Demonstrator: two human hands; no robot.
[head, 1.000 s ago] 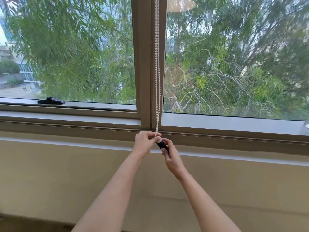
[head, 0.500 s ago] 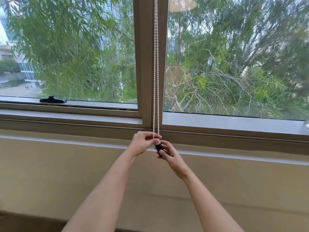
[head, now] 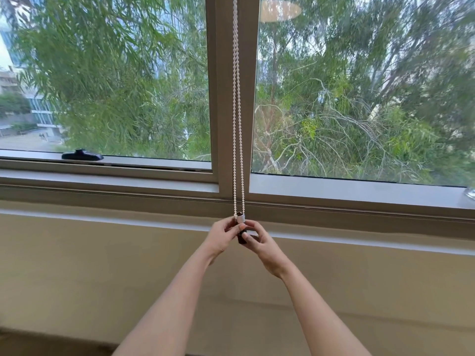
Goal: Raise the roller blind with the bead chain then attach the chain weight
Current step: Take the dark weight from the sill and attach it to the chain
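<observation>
Hands [head: 244,236] pinch chain weight [head: 241,228] before window mullion [head: 226,98].

I'm looking at the window sill [head: 359,191], a pale ledge that runs along the foot of both panes and is split by the upright frame post [head: 226,98]. On its left stretch a black window handle [head: 82,155] lies flat. At its far right edge I can just make out something small and clear [head: 471,194], cut off.
</observation>
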